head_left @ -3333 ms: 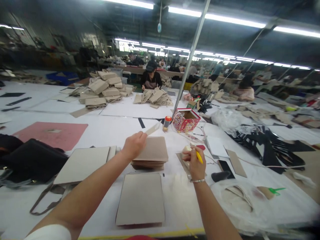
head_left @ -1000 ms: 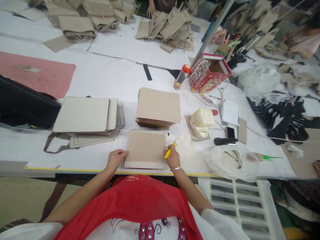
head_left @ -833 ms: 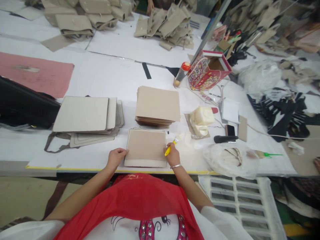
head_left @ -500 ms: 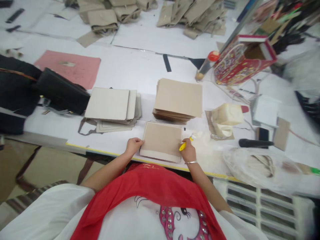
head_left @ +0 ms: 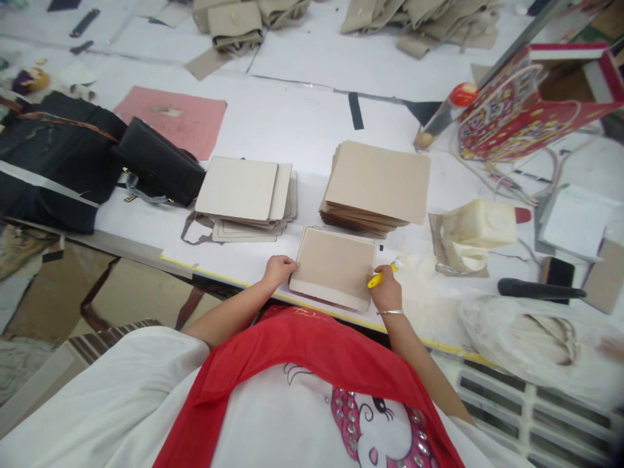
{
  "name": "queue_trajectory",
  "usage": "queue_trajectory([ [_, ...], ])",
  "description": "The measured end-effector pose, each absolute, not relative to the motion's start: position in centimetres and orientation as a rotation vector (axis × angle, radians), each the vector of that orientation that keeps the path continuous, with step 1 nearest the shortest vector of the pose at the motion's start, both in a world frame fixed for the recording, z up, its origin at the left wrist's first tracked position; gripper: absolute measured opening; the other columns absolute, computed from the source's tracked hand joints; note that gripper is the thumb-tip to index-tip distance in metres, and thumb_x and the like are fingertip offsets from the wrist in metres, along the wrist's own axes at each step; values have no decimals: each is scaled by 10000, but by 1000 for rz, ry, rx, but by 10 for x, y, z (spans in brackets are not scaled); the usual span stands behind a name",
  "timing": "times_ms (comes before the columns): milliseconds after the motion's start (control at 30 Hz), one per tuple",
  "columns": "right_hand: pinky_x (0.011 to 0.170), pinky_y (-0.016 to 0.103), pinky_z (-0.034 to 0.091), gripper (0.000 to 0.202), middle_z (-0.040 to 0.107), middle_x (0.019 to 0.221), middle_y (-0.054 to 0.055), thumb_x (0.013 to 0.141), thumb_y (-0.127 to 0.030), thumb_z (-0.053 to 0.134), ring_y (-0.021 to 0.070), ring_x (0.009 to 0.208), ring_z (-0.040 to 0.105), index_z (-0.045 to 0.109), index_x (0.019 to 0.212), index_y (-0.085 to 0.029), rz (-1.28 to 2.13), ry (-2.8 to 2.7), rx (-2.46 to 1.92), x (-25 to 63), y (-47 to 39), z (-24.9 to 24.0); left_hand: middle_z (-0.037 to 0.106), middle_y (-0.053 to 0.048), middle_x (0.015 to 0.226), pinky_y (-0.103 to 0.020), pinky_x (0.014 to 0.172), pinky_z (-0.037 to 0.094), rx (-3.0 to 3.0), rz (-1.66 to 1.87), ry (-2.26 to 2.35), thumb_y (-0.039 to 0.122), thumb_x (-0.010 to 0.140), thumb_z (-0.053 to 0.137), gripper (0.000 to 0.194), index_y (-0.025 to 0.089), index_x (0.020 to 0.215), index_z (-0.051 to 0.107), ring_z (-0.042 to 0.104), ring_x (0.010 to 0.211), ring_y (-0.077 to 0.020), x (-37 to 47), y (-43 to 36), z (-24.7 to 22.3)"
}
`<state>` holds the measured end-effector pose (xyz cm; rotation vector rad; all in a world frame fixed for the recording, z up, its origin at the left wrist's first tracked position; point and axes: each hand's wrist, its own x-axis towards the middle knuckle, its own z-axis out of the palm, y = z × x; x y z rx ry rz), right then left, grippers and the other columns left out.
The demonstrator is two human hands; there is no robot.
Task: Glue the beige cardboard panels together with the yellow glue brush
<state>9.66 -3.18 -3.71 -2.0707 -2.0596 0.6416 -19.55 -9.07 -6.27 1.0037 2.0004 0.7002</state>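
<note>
A tan rectangular panel point(head_left: 336, 259) lies flat on a slightly larger pale panel, whose rim shows along the near side. My left hand point(head_left: 279, 271) is closed in a pinch on their left edge. At the right edge is my right hand point(head_left: 387, 291), its fingers wrapped round a yellow-handled brush point(head_left: 375, 280); the brush tip is pale and partly hidden. Just behind sits a stack of tan panels point(head_left: 379, 179). To the left of that is a looser stack of pale round-cornered panels point(head_left: 237, 188).
A cream plastic container point(head_left: 480, 223) with whitish smears stands at the right, near a black-handled tool point(head_left: 539, 289) and a plastic bag point(head_left: 507, 344). A red patterned paper bag point(head_left: 517, 123) stands farther back. Black bags point(head_left: 158, 162) lie at the left, beside a pink sheet point(head_left: 195, 117).
The whole view has shifted, so everything sits farther right in the picture. Both hands keep their hold at the panel's edges, and the stacks look the same.
</note>
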Motion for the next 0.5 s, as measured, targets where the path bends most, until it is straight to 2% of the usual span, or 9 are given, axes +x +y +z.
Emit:
queue_trajectory([
  [167,529,217,262,257,504,629,2,786,-296,519,118,515,408,511,1010,-170,648,-2061,-2053,97,-31,-39,663,-28,620,-240,576,394,1034,672,2005,347,658,637,211,144,627,685,582,613,-148,-197,-90,-60],
  [500,552,225,307,229,555,659,14,791,-288,510,157,578,502,498,998,-190,704,-2039,-2079,98,-33,-34,701,-46,699,-256,622,406,1154,527,2037,455,653,618,306,166,680,713,621,697,-191,-201,-91,-58],
])
